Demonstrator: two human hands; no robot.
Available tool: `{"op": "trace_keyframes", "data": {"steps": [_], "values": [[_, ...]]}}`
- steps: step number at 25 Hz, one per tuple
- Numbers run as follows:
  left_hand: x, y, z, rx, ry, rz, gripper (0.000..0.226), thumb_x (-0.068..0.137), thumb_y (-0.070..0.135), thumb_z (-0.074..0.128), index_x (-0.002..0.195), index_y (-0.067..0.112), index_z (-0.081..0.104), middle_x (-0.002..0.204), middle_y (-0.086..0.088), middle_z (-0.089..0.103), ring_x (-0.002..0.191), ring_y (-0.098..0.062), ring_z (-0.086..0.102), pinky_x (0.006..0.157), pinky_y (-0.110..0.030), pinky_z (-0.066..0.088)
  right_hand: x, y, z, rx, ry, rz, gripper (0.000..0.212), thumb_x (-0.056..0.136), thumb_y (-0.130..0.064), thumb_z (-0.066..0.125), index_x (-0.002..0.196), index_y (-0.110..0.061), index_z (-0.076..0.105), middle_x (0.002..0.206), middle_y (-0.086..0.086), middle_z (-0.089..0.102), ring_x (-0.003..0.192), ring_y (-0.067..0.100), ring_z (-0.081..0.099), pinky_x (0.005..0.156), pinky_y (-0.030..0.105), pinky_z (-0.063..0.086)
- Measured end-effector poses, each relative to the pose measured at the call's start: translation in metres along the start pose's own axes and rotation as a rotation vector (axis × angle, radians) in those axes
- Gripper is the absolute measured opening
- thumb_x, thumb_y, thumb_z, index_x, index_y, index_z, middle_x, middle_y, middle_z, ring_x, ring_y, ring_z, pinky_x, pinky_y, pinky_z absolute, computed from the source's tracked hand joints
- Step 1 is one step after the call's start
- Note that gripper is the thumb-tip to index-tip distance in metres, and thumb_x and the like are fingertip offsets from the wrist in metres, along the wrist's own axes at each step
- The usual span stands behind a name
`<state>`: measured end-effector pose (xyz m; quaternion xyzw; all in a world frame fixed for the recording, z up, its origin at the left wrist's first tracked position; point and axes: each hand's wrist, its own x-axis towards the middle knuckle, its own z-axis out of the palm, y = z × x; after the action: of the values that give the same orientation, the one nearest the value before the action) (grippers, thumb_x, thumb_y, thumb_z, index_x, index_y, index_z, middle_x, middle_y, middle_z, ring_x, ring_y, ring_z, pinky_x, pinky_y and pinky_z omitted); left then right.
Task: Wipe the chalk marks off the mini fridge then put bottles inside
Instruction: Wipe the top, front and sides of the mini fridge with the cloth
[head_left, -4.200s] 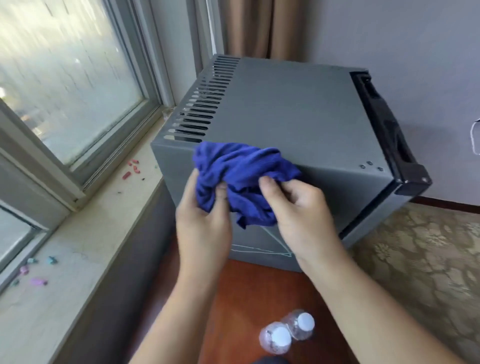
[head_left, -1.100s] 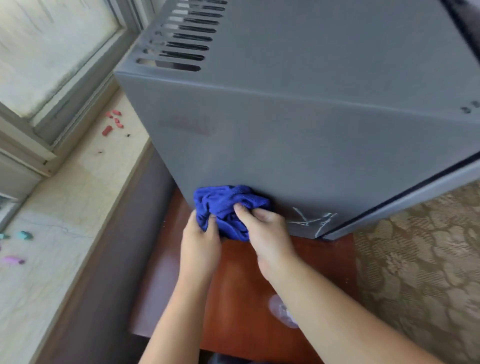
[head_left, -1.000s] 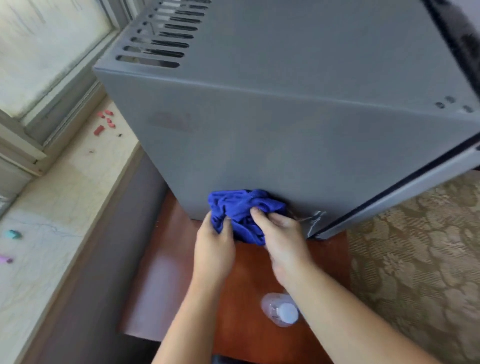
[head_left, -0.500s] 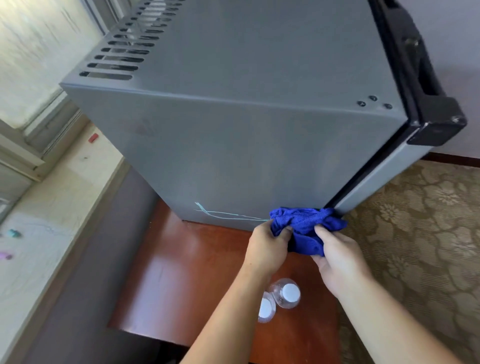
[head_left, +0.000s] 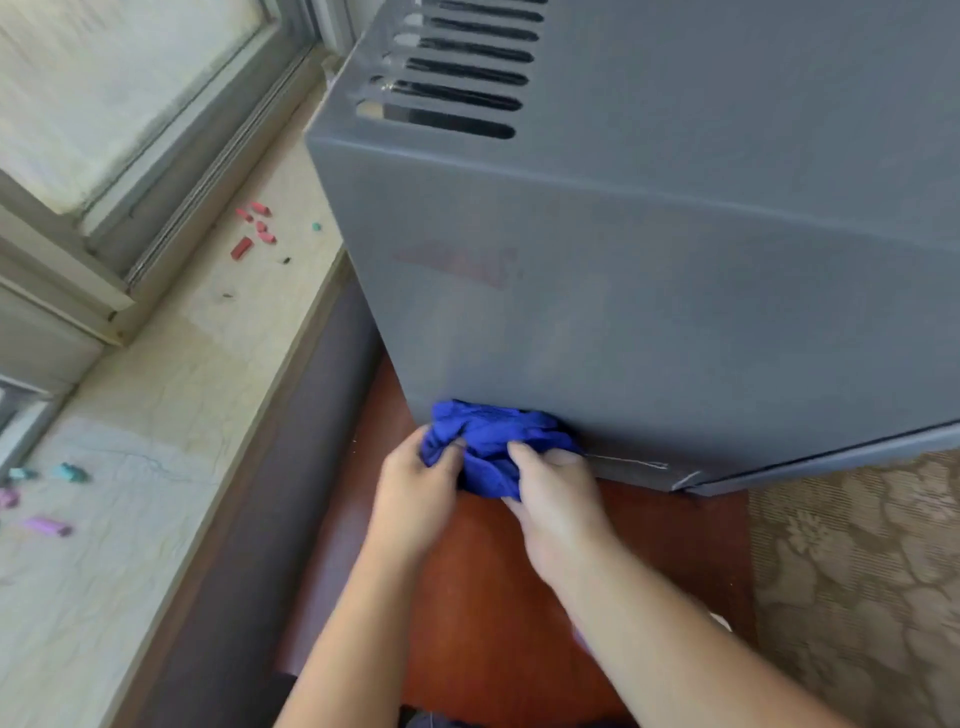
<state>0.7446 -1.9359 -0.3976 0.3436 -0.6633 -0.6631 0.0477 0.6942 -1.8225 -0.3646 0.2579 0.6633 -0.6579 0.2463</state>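
Observation:
The grey mini fridge (head_left: 675, 291) stands on a low red-brown table (head_left: 665, 540). A bunched blue cloth (head_left: 493, 441) is pressed against the bottom left of the fridge's near side. My left hand (head_left: 415, 493) and my right hand (head_left: 556, 504) both grip the cloth. Thin pale chalk lines (head_left: 634, 464) run along the bottom edge to the right of the cloth, toward the corner. A faint reddish smear (head_left: 457, 262) shows higher on the same side. The bottles are hidden behind my right forearm.
A stone window sill (head_left: 156, 415) runs along the left, with red chalk pieces (head_left: 252, 231) near the fridge and teal and purple pieces (head_left: 47, 499) nearer me. Vent slots (head_left: 457, 67) cut the fridge's top rear. Patterned carpet (head_left: 857, 571) lies at the right.
Both hands have swept the cloth from the fridge's bottom right corner back to the bottom left. The pale lines on the left are now covered or gone; short lines show at the right.

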Motion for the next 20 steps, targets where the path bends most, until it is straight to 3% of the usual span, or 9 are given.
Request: {"op": "trace_keyframes", "data": {"steps": [3, 8, 11, 14, 17, 20], "values": [[0.012, 0.005, -0.05, 0.018, 0.111, 0.037, 0.024, 0.089, 0.018, 0.059, 0.104, 0.024, 0.078, 0.102, -0.003, 0.083, 0.097, -0.02, 0.076, 0.09, -0.043, 0.059, -0.002, 0.007, 0.054, -0.088, -0.085, -0.017, 0.027, 0.091, -0.017, 0.065, 0.09, 0.009, 0.072, 0.1, 0.029, 0.077, 0.104, 0.047, 0.072, 0.091, 0.063, 0.056], [0.032, -0.022, -0.051, 0.055, 0.109, -0.108, 0.019, 0.086, 0.017, 0.051, 0.094, 0.009, 0.067, 0.084, -0.006, 0.071, 0.081, -0.018, 0.059, 0.077, -0.042, 0.053, 0.017, 0.018, 0.067, -0.107, -0.146, 0.08, 0.022, 0.094, -0.012, 0.065, 0.103, 0.006, 0.074, 0.11, 0.024, 0.077, 0.109, 0.039, 0.074, 0.099, 0.056, 0.057], [0.03, -0.038, -0.014, 0.019, 0.069, -0.188, 0.022, 0.083, 0.016, 0.049, 0.094, 0.005, 0.065, 0.094, -0.025, 0.074, 0.084, -0.022, 0.061, 0.086, -0.056, 0.06, 0.033, 0.019, 0.039, -0.083, -0.118, 0.161, 0.02, 0.097, -0.006, 0.061, 0.111, 0.002, 0.072, 0.117, 0.024, 0.075, 0.107, 0.036, 0.074, 0.096, 0.051, 0.059], [0.018, -0.047, 0.036, -0.006, 0.0, -0.215, 0.021, 0.087, 0.013, 0.052, 0.093, 0.005, 0.07, 0.103, -0.024, 0.078, 0.085, -0.027, 0.068, 0.092, -0.063, 0.059, 0.046, 0.006, -0.011, 0.044, -0.035, 0.282, 0.031, 0.095, 0.003, 0.059, 0.126, 0.001, 0.065, 0.123, 0.027, 0.071, 0.112, 0.041, 0.071, 0.092, 0.05, 0.058], [0.006, -0.047, 0.086, 0.019, -0.112, -0.252, 0.022, 0.093, 0.01, 0.052, 0.096, -0.002, 0.07, 0.104, -0.025, 0.079, 0.085, -0.029, 0.07, 0.09, -0.06, 0.061, 0.053, -0.007, -0.072, 0.062, 0.026, 0.278, 0.03, 0.093, 0.005, 0.061, 0.123, 0.001, 0.064, 0.126, 0.028, 0.069, 0.114, 0.042, 0.07, 0.093, 0.054, 0.058], [-0.008, -0.038, 0.133, 0.015, -0.247, -0.309, 0.019, 0.103, 0.006, 0.052, 0.096, -0.001, 0.069, 0.097, -0.021, 0.075, 0.075, -0.021, 0.072, 0.063, -0.038, 0.067, 0.056, -0.017, -0.138, 0.094, 0.07, 0.256, 0.016, 0.094, 0.005, 0.06, 0.107, -0.002, 0.067, 0.118, 0.026, 0.072, 0.103, 0.038, 0.074, 0.076, 0.046, 0.063]]}}
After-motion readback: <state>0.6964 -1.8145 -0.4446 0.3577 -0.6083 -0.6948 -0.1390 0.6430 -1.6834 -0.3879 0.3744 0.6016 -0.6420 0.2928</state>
